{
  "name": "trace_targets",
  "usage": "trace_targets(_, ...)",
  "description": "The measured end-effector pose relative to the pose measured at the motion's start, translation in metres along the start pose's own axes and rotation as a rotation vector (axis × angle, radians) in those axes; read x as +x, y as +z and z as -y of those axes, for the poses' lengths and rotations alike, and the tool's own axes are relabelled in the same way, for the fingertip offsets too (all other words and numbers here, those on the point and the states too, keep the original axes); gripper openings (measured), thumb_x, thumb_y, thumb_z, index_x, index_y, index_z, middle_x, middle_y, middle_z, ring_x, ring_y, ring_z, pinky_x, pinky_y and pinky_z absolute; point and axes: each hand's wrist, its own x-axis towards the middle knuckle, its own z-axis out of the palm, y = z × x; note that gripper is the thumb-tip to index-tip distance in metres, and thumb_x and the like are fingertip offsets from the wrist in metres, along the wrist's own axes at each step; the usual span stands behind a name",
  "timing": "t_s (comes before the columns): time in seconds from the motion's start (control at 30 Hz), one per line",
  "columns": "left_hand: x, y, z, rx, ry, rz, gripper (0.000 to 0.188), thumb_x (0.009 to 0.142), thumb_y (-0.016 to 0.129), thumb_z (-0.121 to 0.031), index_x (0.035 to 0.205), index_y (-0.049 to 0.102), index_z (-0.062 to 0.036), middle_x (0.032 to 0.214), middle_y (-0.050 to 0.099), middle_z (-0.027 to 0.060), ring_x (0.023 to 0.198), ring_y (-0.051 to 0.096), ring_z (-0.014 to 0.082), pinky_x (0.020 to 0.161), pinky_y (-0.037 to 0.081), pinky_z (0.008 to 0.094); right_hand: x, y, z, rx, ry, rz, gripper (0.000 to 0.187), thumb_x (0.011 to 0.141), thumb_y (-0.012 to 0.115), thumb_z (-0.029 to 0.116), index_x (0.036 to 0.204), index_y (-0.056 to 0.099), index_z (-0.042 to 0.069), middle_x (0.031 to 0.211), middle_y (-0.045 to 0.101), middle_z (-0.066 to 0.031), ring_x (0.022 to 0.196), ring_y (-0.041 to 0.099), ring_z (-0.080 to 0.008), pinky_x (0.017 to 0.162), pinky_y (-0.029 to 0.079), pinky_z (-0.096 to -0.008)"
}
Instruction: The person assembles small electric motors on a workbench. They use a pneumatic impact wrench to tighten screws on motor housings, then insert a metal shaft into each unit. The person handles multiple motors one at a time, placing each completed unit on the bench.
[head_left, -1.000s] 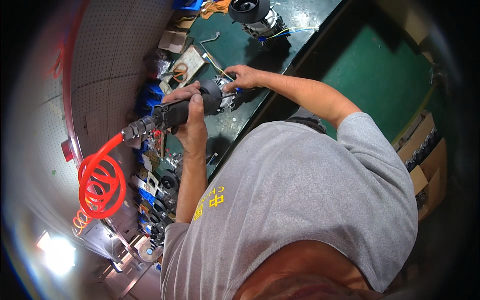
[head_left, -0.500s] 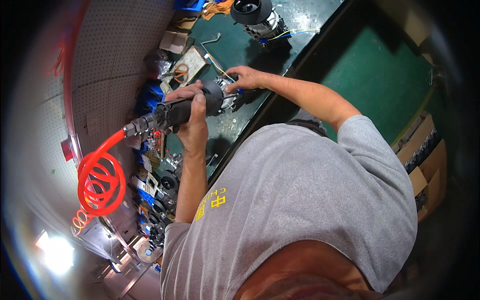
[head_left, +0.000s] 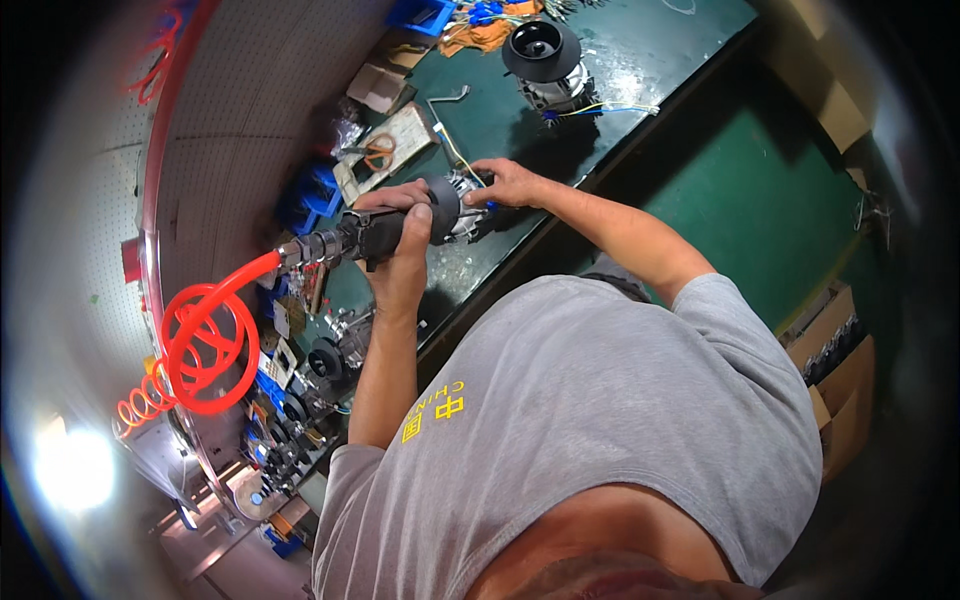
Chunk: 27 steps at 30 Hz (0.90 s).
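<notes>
My left hand (head_left: 405, 235) is wrapped round a black air screwdriver (head_left: 378, 232), with a red coiled hose (head_left: 215, 350) joined to its back end by metal fittings. The tool points at a small electric motor (head_left: 462, 225), silver with a black round cup (head_left: 443, 212) on one side, lying on the green bench. My right hand (head_left: 508, 184) grips the motor's far side, thumb and fingers bent round it. Yellow and white wires (head_left: 455, 150) rise from the motor beside that hand. The tool's tip is hidden behind the cup.
Another motor (head_left: 545, 65) stands upright on the green workbench (head_left: 480, 110), farther off. Orange-handled scissors (head_left: 380, 152) lie on a worn board (head_left: 405, 140) by a bent metal rod (head_left: 450, 97). Blue bins (head_left: 318, 195) and several motors line the left; cardboard boxes (head_left: 835, 385) stand right.
The view has shifted, so bench and motors sit farther right and lower. Both hands keep their hold on screwdriver and motor. The hose's coils have swung a little.
</notes>
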Motion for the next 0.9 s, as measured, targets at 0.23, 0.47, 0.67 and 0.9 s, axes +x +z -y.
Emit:
trace_targets(0.23,-0.007,-0.014,-0.014,-0.006,-0.012,-0.126,0.034,0.085,0.072,-0.005,0.116,0.058,-0.0036,0.110,0.069,0.0175,0.112,0.066,0.0309,0.106,0.049,0.0490,0.002,0.003,-0.009,-0.098,-0.069,-0.011,0.073,0.078,0.087,0.040,0.137,0.062,0.004,0.094,0.069,-0.0075,0.072,0.056,-0.0111,0.069,0.048,-0.0283)
trace_targets(0.47,0.041,-0.032,-0.024,-0.182,0.145,-0.234,0.027,0.088,0.068,-0.003,0.114,0.061,-0.0035,0.109,0.069,0.0161,0.108,0.067,0.0312,0.107,0.051,0.0492,0.000,-0.004,-0.003,-0.061,0.063,0.034,0.072,0.079,0.087,0.039,0.137,0.062,0.003,0.099,0.070,-0.0084,0.076,0.057,-0.0113,0.073,0.049,-0.0280)
trace_targets(0.67,0.068,-0.051,0.020,-0.034,0.066,-0.267,0.023,0.087,0.067,0.003,0.109,0.063,0.0021,0.103,0.070,0.0170,0.097,0.069,0.0284,0.099,0.055,0.0445,0.002,0.002,-0.003,-0.010,0.007,0.046,0.073,0.080,0.087,0.039,0.138,0.061,0.003,0.092,0.068,-0.0067,0.073,0.055,-0.0104,0.068,0.046,-0.0273)
trace_targets(0.9,0.078,-0.042,0.026,-0.059,0.028,-0.319,0.017,0.085,0.065,0.006,0.101,0.067,0.0035,0.095,0.070,0.0124,0.089,0.067,0.0199,0.088,0.055,0.0362,-0.004,-0.003,0.005,-0.029,0.038,0.025,0.069,0.077,0.088,0.037,0.133,0.065,0.004,0.093,0.069,-0.0093,0.076,0.060,-0.0144,0.070,0.050,-0.0310)
